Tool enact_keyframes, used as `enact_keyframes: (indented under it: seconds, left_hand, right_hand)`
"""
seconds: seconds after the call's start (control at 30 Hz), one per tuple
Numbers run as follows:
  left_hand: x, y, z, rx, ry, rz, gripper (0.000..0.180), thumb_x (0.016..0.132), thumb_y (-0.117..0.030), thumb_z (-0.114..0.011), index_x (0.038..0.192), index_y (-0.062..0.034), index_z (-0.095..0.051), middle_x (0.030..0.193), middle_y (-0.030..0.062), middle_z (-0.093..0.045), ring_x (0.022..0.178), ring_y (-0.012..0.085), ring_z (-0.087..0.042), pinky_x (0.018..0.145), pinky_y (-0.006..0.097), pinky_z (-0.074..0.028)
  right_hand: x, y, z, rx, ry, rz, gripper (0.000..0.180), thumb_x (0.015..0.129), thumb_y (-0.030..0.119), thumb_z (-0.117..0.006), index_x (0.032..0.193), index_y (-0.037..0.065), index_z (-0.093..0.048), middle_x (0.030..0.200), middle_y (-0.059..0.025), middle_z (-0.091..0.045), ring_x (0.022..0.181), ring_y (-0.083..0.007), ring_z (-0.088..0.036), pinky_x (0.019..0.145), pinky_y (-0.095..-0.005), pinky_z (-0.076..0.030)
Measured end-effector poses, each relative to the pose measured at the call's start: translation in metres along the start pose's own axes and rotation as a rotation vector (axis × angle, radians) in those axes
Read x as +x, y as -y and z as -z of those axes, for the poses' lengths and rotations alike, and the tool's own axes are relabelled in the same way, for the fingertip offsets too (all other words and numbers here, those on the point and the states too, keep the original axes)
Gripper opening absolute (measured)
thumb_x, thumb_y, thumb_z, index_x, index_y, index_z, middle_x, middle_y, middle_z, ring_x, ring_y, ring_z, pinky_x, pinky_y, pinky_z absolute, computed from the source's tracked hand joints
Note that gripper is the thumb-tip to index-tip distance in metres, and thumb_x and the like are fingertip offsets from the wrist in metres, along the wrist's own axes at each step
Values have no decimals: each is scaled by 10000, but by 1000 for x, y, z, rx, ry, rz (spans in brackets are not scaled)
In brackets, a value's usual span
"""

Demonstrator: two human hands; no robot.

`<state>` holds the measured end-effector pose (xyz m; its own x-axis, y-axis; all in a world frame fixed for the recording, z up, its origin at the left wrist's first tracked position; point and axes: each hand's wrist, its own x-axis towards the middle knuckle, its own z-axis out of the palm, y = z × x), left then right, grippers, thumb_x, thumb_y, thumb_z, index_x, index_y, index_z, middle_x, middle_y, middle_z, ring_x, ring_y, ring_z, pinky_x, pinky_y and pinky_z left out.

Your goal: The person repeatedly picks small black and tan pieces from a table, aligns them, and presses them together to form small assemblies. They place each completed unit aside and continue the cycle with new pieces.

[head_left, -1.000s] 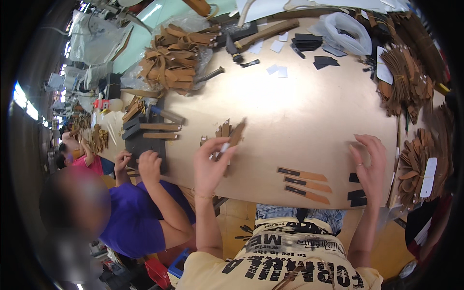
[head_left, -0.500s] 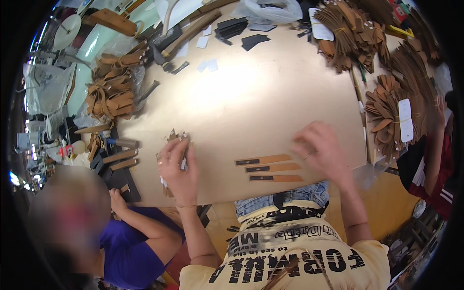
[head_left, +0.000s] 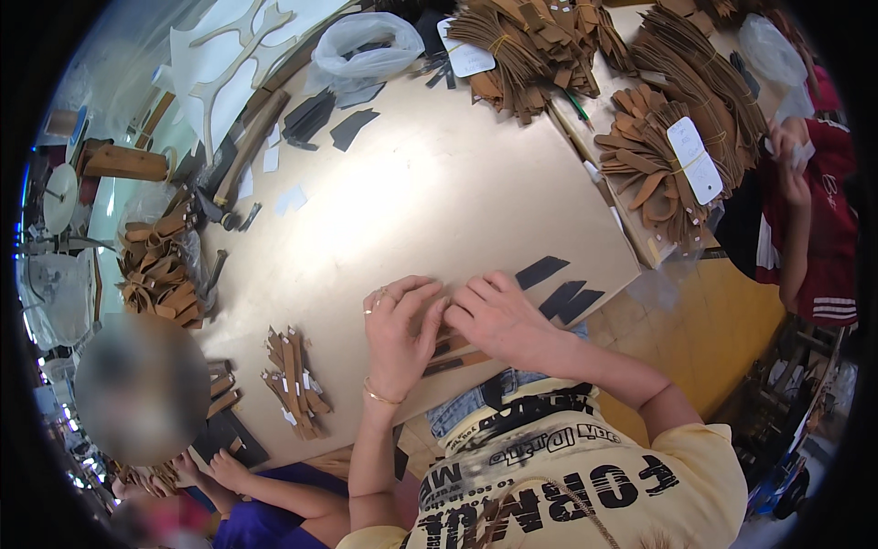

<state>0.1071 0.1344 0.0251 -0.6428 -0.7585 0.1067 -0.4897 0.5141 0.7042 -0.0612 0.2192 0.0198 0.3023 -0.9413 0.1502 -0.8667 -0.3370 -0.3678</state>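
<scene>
Over the near part of the work table, my left hand [head_left: 402, 320] and my right hand [head_left: 501, 318] meet with fingertips bent close together. The fingers are closed, and whatever is between them is hidden. Beneath and beside them, brown leather strips [head_left: 455, 362] with dark parts lie near the table's front edge, largely covered by my right hand. Just right of my right hand lie dark flat strips [head_left: 541, 272], slanting across the corner of the table. Left of my left hand, a loose pile of brown strips [head_left: 291, 377] with small white tags rests untouched.
Tied bundles of brown strips [head_left: 663, 165] with a white card [head_left: 695, 160] fill the right side. Black pieces [head_left: 309, 119], a clear plastic bag [head_left: 369, 46] and a hammer [head_left: 218, 206] lie at the back left. Other people sit left and right; one wears a red shirt [head_left: 817, 220].
My left hand has left the tagged pile and moved right; my right hand has moved in to meet it. Dark strips now show at the right. The whole view has turned.
</scene>
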Motion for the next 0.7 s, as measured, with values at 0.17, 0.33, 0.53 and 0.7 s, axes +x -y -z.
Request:
enact_keyframes:
  seconds: [0.17, 0.33, 0.53, 0.7]
  left_hand:
    - [12, 1, 2, -466, 187, 244, 226, 963, -160, -631, 1142, -38, -696, 872, 102, -699, 802, 224, -654, 748, 326, -483]
    - [17, -2, 17, -662, 418, 442, 309, 1003, -219, -605, 1213, 0, -662, 795, 46, -665, 728, 89, -549, 673, 252, -477]
    - [14, 6, 30, -636, 401, 446, 343, 1000, -265, -613, 1205, 7, -656, 760, -18, -558, 703, 45, -439, 630, 242, -398]
    - [4, 17, 42, -734, 220, 527, 329, 1014, -260, -590, 1200, 2, -663, 772, -68, -537, 691, 30, -407, 629, 211, -359]
  right_hand:
    - [0, -16, 11, -18, -284, 28, 173, 813, 152, -635, 980, 107, -636, 960, -26, -595, 969, -193, -571, 918, -375, -405]
    - [17, -35, 31, 202, -275, -45, 193, 800, 205, -731, 954, 123, -649, 931, -12, -609, 947, -190, -586, 933, -378, -390]
    - [72, -78, 48, 511, 75, -22, 295, 859, 289, -731, 1064, 84, -678, 958, -91, -655, 991, -266, -606, 933, -384, -414]
    - [170, -130, 28, 328, -102, -189, 402, 879, 351, -716, 1137, 49, -652, 1081, -141, -633, 1049, -326, -584, 941, -407, -434]
